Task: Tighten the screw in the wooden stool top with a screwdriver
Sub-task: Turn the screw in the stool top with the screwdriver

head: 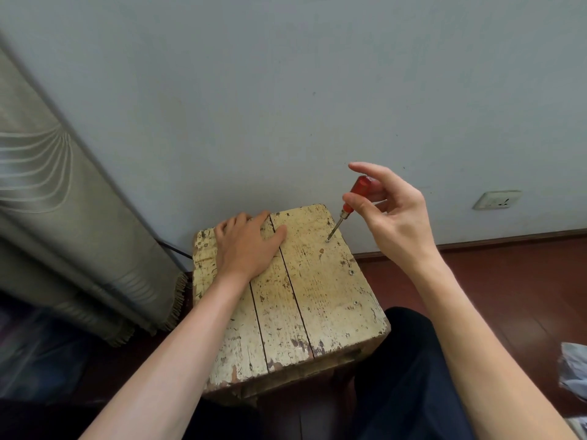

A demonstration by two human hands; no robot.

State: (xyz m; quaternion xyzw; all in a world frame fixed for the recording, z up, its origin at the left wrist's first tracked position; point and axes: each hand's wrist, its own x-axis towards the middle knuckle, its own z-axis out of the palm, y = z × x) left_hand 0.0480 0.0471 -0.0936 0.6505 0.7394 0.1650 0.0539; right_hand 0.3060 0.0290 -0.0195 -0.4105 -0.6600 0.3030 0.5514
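We press our left hand [246, 246] flat, fingers spread, on the wooden stool top [317, 296] near its far left corner. Our right hand [390, 214] pinches the red handle of the screwdriver [360, 185], index finger lifted, its tip set in the screw [327, 240] near the far right edge.

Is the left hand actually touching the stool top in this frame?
Touching. The head view shows the left hand lying palm down, fingers spread, flat on the far left part of the stool top, no gap visible.
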